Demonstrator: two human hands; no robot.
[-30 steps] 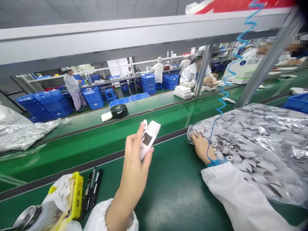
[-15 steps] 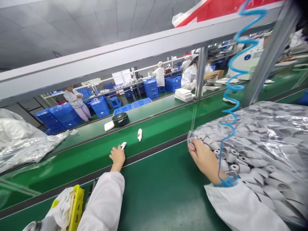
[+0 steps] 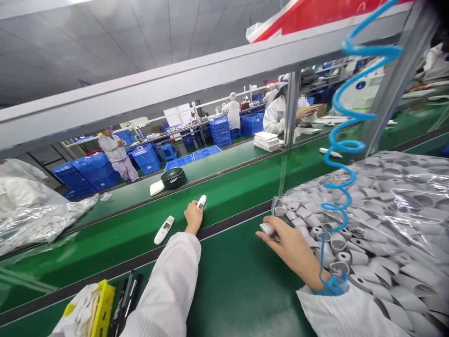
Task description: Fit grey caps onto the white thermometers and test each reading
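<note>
My left hand (image 3: 194,216) reaches over the green conveyor belt, its fingers closed on a white handheld thermometer (image 3: 201,202) with a small display. A second white thermometer (image 3: 164,230) lies on the belt to the left of that hand. Between the thumb and fingers of my right hand (image 3: 286,241) is a small pale grey tubular cap (image 3: 267,228). That hand is above the green bench at the near corner of a clear plastic bag (image 3: 403,201) full of similar grey caps (image 3: 358,257). A blue wrist strap (image 3: 333,284) circles my right wrist.
A coiled blue cord (image 3: 347,145) hangs in front of the bag. At lower left stand a yellow basket (image 3: 104,309) and dark pens (image 3: 129,299). A black round basket (image 3: 173,178) and stacked white boxes (image 3: 267,141) line the far ledge. Co-workers are beyond the frame.
My left hand has moved right and forward along the belt; one thermometer now lies to its left. My right hand has drawn back from the bag's edge, and a cap now shows in its fingers.
</note>
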